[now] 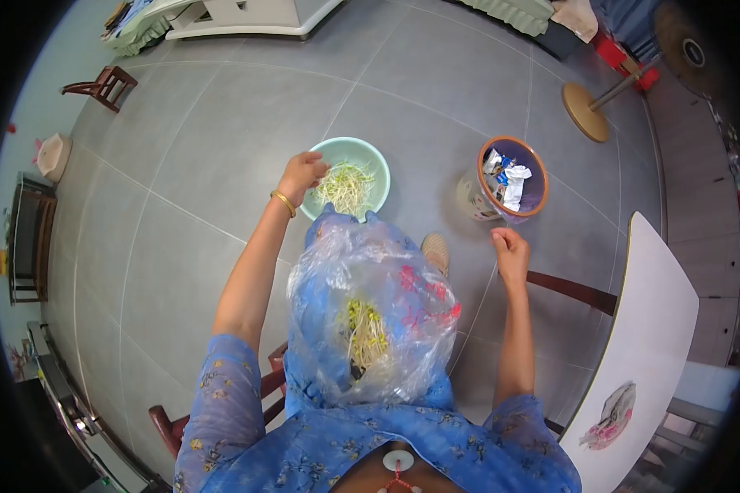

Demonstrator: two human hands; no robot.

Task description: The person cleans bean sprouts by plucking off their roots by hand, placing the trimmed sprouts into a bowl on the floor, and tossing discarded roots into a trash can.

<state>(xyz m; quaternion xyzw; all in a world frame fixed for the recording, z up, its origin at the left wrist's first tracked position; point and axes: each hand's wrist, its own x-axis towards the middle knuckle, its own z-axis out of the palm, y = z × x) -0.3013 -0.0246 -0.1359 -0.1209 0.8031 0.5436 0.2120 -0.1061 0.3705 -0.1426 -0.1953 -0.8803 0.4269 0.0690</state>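
My left hand [301, 173] is over the left rim of a pale green bowl [381, 164], fingers bent together toward the bean sprouts [345, 187] inside; what they pinch, if anything, I cannot make out. My right hand [511, 253] is closed in a pinch just below a waste bin [474, 195], apart from it; any small thing in its fingertips is too small to name. A clear plastic bag [321, 320] with red print lies across my lap, with more bean sprouts [365, 335] with yellow-green heads in it.
The bin holds crumpled wrappers [515, 187]. A white table [649, 329] stands at the right, with a fan [585, 113] farther back. At the far left is a small wooden chair [107, 87]. Grey tiles [205, 148] cover the floor.
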